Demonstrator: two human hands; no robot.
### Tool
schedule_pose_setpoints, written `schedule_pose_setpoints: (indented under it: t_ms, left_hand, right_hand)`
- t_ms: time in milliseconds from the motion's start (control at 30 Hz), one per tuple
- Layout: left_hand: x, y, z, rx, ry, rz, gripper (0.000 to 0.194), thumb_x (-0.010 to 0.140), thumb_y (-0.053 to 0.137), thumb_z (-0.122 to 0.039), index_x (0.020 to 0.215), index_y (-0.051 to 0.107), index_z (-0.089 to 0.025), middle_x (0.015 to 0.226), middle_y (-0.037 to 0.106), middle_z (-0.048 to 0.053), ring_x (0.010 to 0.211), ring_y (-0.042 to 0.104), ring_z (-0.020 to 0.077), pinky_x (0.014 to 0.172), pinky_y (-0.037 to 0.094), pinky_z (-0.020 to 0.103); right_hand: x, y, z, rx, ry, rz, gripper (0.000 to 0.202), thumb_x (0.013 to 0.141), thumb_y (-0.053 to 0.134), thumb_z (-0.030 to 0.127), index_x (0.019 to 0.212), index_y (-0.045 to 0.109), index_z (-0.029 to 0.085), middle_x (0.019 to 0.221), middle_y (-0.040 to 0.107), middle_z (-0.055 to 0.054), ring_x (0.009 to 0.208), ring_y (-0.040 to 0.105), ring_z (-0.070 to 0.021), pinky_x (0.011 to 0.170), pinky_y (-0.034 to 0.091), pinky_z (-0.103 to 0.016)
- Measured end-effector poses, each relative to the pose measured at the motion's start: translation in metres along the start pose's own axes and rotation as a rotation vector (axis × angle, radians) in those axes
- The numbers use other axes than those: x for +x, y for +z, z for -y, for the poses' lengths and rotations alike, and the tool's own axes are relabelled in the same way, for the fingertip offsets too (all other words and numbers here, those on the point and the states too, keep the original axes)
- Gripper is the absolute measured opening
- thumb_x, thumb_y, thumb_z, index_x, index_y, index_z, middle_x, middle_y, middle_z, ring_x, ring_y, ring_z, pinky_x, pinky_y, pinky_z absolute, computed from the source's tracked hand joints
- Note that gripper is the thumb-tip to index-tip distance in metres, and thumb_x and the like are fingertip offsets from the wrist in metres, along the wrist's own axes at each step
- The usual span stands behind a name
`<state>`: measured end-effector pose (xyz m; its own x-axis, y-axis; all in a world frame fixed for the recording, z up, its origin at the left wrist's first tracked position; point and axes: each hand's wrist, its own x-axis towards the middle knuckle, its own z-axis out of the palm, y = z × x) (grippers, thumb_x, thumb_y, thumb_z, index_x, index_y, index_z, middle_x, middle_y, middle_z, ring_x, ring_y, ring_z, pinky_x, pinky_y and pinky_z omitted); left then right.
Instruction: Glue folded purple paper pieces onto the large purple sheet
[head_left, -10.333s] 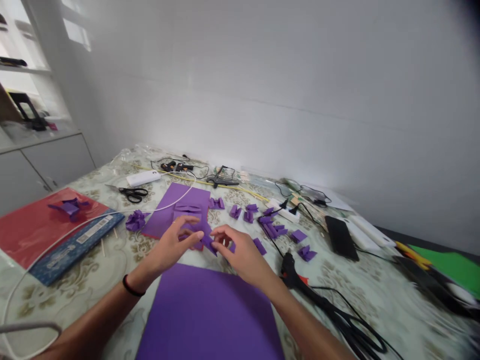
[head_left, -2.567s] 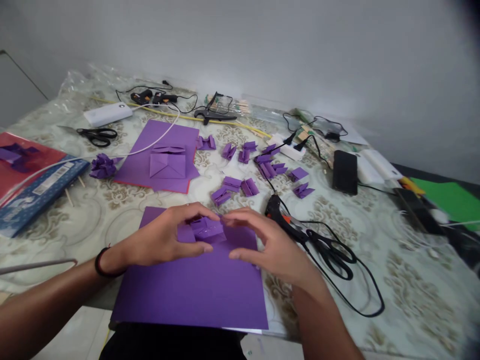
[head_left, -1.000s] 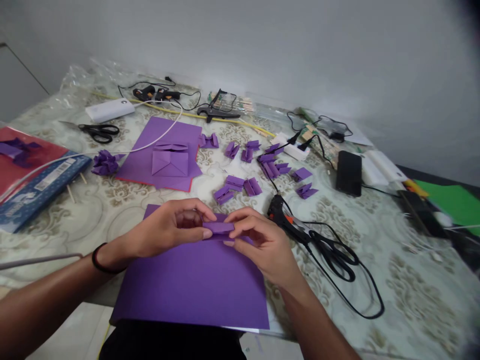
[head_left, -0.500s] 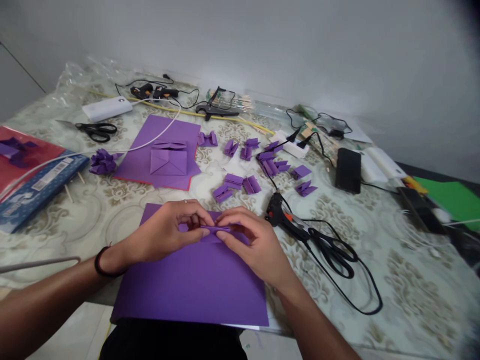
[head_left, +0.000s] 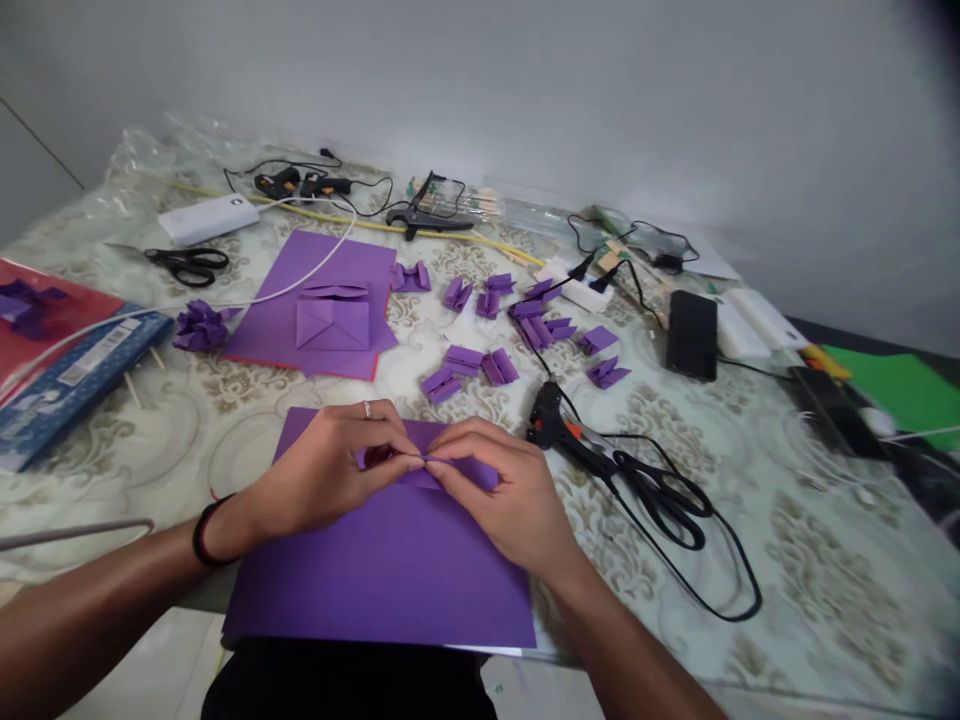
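My left hand (head_left: 345,455) and my right hand (head_left: 499,480) meet fingertip to fingertip, both closed in a pinch on a small folded piece of purple paper (head_left: 426,478). Fingers cover much of the piece, so its full shape is hidden. Beneath both hands lies a large purple sheet (head_left: 382,575) at the table's front edge. Beyond them are several small folded purple pieces (head_left: 501,368). A larger folded purple envelope shape (head_left: 332,325) rests on another purple sheet (head_left: 277,275), behind my left hand.
To the right lie a glue gun (head_left: 559,430), black-handled scissors (head_left: 664,500) and a looping cable. Another pair of scissors (head_left: 191,263), a white power bank (head_left: 208,218) and a crumpled paper flower (head_left: 201,325) are left. A power strip (head_left: 574,285) and phone (head_left: 692,335) stand farther back.
My left hand's fingers have closed in tighter, with its thumb nearer the right fingertips. The folded piece shows less between the hands. The whole view has shifted slightly.
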<state>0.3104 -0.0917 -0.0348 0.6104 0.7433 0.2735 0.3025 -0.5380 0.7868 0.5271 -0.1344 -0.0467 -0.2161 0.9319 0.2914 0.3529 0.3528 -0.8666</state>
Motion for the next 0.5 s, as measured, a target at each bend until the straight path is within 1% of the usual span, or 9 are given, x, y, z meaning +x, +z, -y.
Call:
schedule_pose_setpoints:
  t_ms: [100,267,367,500]
  left_hand:
    - [-0.0005,-0.001,-0.0006,0.026,0.034,-0.02,0.01,0.096,0.072,-0.014,0.09,0.079,-0.016,0.086,0.071,0.003,0.074,0.067,0.0134,0.069,0.051,0.024]
    - [-0.0006,-0.0021,-0.0005,0.046,0.029,-0.033,0.011,0.096,0.071,-0.011,0.09,0.079,-0.017,0.083,0.071,0.002,0.073,0.066,0.0128,0.068,0.051,0.023]
    - [0.0007,-0.0018,0.0012,0.045,0.013,-0.01,0.011,0.096,0.071,-0.012,0.091,0.08,-0.018,0.084,0.071,0.002,0.074,0.067,0.0131,0.07,0.052,0.024]
    - [0.0019,-0.0011,0.0037,0.039,0.0,0.038,0.008,0.095,0.074,-0.016,0.099,0.08,-0.02,0.091,0.073,0.003,0.081,0.07,0.015,0.075,0.054,0.026]
  right_hand:
    - [0.0009,-0.0008,-0.0004,0.001,0.008,-0.007,0.01,0.092,0.075,0.015,0.09,0.077,0.024,0.092,0.075,-0.002,0.087,0.072,-0.0183,0.082,0.057,-0.035]
    - [0.0014,-0.0016,-0.0015,-0.014,-0.031,-0.037,0.012,0.094,0.074,0.016,0.089,0.078,0.025,0.088,0.075,-0.002,0.085,0.07,-0.0189,0.081,0.057,-0.036]
    - [0.0007,-0.0009,-0.0028,-0.019,-0.027,-0.047,0.012,0.093,0.075,0.015,0.089,0.079,0.026,0.088,0.075,-0.002,0.085,0.07,-0.0192,0.081,0.057,-0.037]
    - [0.0006,-0.0004,-0.004,-0.004,-0.004,-0.026,0.012,0.092,0.076,0.015,0.089,0.08,0.026,0.088,0.076,-0.002,0.085,0.071,-0.0194,0.081,0.057,-0.037]
